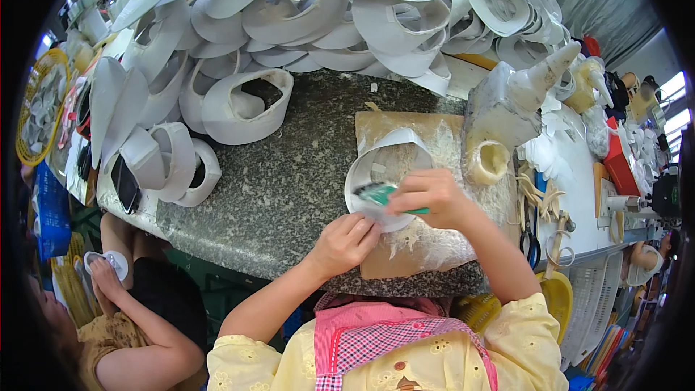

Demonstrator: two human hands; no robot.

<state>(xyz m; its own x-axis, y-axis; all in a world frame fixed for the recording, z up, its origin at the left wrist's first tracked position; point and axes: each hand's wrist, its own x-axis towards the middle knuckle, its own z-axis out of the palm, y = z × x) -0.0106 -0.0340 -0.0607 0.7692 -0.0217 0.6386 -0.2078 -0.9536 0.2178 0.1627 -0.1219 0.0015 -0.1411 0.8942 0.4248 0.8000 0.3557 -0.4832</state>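
Note:
A white visor-shaped piece (pixel 355 166) with a curved band lies on a brown board (pixel 373 127) coated with pale dried residue. At its near edge my left hand (pixel 346 244) is closed, with fingertips pinching the rim. My right hand (pixel 432 199) is closed around a small green-handled brush (pixel 399 203). The brush's dark head is over the lower inner side of the piece, but I cannot tell whether it touches. Just right of the board's far corner lies a residue-crusted, pale container (pixel 499 112) with a cone-shaped nozzle, beside a small cream-coloured cup (pixel 489 161).
Stacks of white visors (pixel 311 18) cover the far side and left of the speckled stone tabletop (pixel 268 195). A phone (pixel 126 185) rests by the left edge. Another person's hand (pixel 108 275) holds a white piece at left. Scissors (pixel 534 246) and a red box (pixel 621 159) are at right.

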